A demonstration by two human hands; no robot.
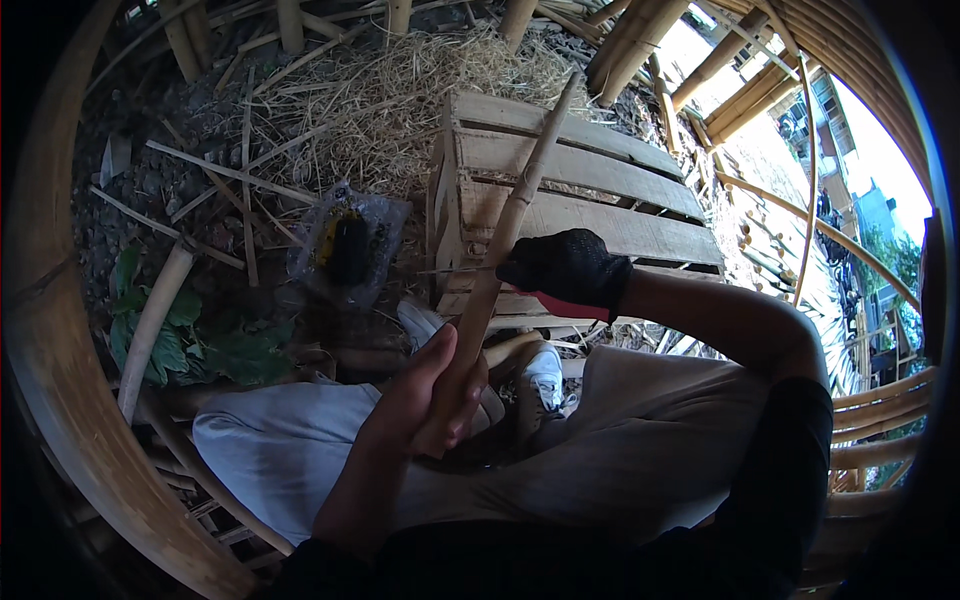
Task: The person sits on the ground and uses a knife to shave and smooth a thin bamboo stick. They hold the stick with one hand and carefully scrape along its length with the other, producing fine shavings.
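Observation:
A long split bamboo piece (510, 220) slants up and away from my lap, its far end narrowing over a wooden crate (590, 190). My bare left hand (440, 385) is wrapped round its wide near end. My right hand (565, 270), in a black glove with red beneath, is closed against the bamboo's right side around its middle. A thin blade-like line (450, 270) crosses the bamboo there and sticks out to the left. The handle is hidden in the right fist, so the tool's exact kind is unclear.
A clear plastic bag (347, 245) with a black and yellow thing lies left of the crate. Straw (350, 120) and loose bamboo strips (230, 175) cover the ground beyond. A curved bamboo pole (60, 330) rises at my left, near green leaves (165, 335). Bamboo posts (635, 45) stand behind.

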